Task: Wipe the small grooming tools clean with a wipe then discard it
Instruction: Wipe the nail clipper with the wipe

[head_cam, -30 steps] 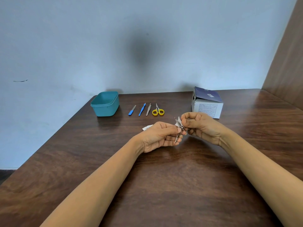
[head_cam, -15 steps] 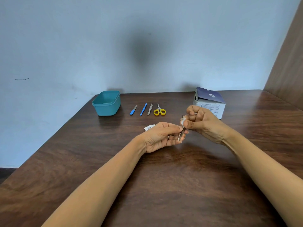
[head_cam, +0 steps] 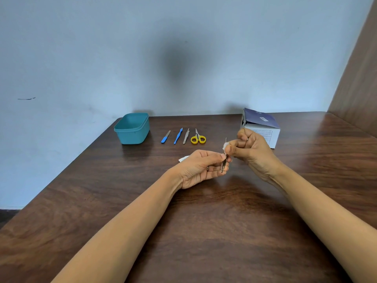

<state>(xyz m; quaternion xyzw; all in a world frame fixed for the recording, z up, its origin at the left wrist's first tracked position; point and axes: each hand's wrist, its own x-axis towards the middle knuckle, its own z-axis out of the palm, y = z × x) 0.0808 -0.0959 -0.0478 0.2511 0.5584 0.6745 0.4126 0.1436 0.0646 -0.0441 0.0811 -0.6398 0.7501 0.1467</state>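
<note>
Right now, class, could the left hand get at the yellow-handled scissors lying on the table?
Probably not yet. Nothing blocks the way from the left hand to the yellow-handled scissors, but that hand grips a small metal tool and would likely have to put it down first.

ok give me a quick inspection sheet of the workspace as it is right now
surface: dark wooden table
job's things: metal tool and white wipe in hand; blue file, blue stick, tweezers, yellow scissors in a row at the back
clutter: teal tub, open box, white wrapper behind the left grip
grips: left grip pinches the metal tool; right grip pinches the white wipe round its upper part
cables: nothing seen
surroundings: blue wall, wood panel at right
</note>
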